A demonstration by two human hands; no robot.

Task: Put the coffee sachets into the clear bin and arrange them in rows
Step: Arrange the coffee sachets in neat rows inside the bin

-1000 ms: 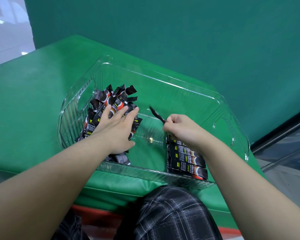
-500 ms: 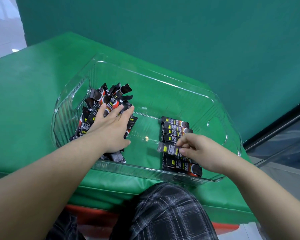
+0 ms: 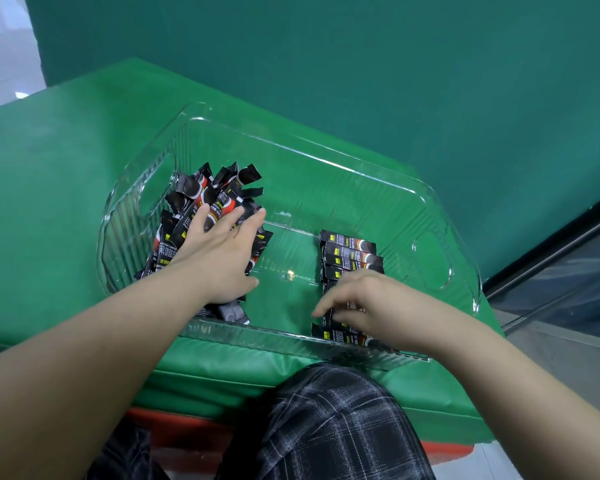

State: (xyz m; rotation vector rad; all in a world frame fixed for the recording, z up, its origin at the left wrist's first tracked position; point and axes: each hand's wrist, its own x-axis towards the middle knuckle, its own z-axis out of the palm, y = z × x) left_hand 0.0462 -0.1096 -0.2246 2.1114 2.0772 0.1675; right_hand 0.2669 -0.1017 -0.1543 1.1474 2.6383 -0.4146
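The clear bin (image 3: 326, 163) sits on a green padded table (image 3: 49, 188). At its left end is a loose pile of black coffee sachets (image 3: 222, 197), and my left hand (image 3: 219, 258) lies flat on the pile with straight fingers. At the right end a row of sachets (image 3: 350, 252) lies side by side, running from the middle of the bin to its near wall. My right hand (image 3: 368, 299) is over the near part of that row, with its fingertips and thumb pinching one sachet (image 3: 351, 308) down among the others. The hand hides part of the row.
The bin's floor between pile and row is bare green seen through plastic. Handle cut-outs are in the left wall (image 3: 156, 188) and the right wall (image 3: 430, 258). A dark green wall (image 3: 361, 64) stands behind. My plaid-clothed knee (image 3: 326, 420) is below the table edge.
My right hand brought a lifted sachet down onto the row, then slid toward the near wall. The left hand stayed flat on the pile.
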